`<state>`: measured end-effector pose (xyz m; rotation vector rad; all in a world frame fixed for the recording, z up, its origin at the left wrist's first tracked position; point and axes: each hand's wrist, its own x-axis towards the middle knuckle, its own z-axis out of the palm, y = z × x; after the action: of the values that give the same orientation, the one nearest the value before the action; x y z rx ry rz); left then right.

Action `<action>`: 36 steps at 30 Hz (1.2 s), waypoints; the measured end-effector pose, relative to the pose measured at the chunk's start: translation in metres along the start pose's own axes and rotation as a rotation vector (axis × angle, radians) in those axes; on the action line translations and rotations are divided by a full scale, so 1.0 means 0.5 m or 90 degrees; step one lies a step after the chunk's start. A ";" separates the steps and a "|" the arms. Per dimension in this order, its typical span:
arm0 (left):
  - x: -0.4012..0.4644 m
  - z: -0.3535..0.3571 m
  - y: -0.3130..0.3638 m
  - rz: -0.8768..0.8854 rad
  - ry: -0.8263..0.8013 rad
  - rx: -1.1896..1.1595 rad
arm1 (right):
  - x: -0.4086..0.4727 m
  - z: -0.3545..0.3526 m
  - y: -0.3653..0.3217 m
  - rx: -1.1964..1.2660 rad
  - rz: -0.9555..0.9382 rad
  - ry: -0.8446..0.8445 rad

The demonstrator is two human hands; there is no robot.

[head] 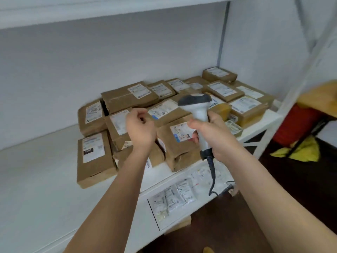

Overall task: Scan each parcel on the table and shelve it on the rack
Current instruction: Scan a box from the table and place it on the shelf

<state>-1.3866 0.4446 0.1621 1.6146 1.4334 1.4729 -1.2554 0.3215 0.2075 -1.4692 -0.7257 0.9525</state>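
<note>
left hand [140, 128]: bare, no ring | right hand [217, 136]: bare | forearms: sleeveless

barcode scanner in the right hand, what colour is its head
Dark grey, on a white handle; the barcode scanner shows in the head view, gripped by the right hand.
</note>
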 end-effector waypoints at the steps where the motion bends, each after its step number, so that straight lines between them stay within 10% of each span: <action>1: -0.017 0.035 0.024 0.037 -0.028 -0.013 | -0.003 -0.036 -0.001 0.002 -0.001 0.026; 13: -0.276 0.535 0.306 0.048 -0.430 -0.147 | 0.028 -0.561 0.031 0.124 -0.041 0.320; 36: -0.744 1.544 0.750 0.061 -0.867 -0.172 | 0.162 -1.543 0.067 0.156 -0.038 0.617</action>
<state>-0.4854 0.1950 0.1461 1.8451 0.3469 0.2822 -0.5436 0.0163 0.1515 -1.4557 0.0624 0.1866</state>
